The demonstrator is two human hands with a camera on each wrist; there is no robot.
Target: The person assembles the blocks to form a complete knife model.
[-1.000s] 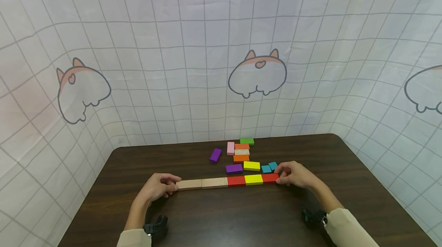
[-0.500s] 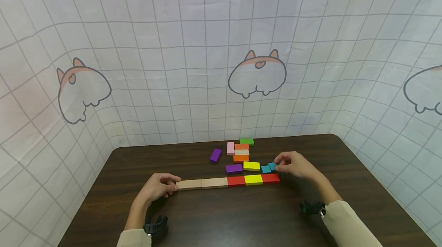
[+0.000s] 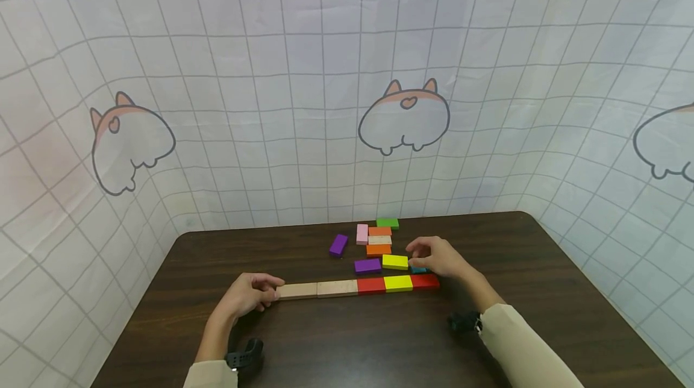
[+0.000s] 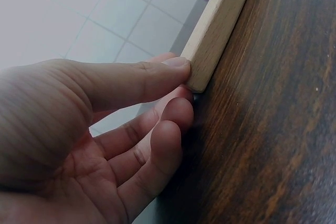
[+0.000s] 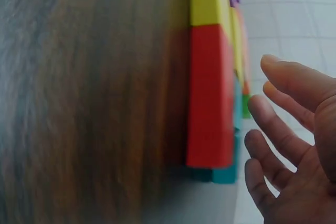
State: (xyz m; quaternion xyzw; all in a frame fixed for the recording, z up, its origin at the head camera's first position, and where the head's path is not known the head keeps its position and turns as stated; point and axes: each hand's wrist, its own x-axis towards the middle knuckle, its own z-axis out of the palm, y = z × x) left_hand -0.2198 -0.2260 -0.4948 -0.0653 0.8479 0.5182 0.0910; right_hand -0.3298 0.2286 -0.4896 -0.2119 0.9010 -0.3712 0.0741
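A row of flat blocks lies across the table: two plain wooden, then red, yellow and red. My left hand [image 3: 246, 294] pinches the outer end of the leftmost wooden block [image 3: 297, 291], thumb on its near corner in the left wrist view. My right hand [image 3: 440, 257] hovers behind the row's right end, fingers spread with nothing between them. It partly covers the blue blocks [image 3: 417, 269] in the head view. The end red block [image 5: 210, 98] shows close by in the right wrist view. A yellow block [image 3: 394, 262] lies just left of the right fingertips.
Behind the row lie loose blocks: two purple [image 3: 367, 266], two orange [image 3: 378, 250], a plain wooden one [image 3: 379, 240], a pink [image 3: 362, 234] and a green [image 3: 387, 223]. The dark table [image 3: 347, 340] ends at a white gridded curtain [image 3: 271, 135].
My right hand has left the red block's end, lifted back and moved left over the blue blocks. The left hand and the row stay put.
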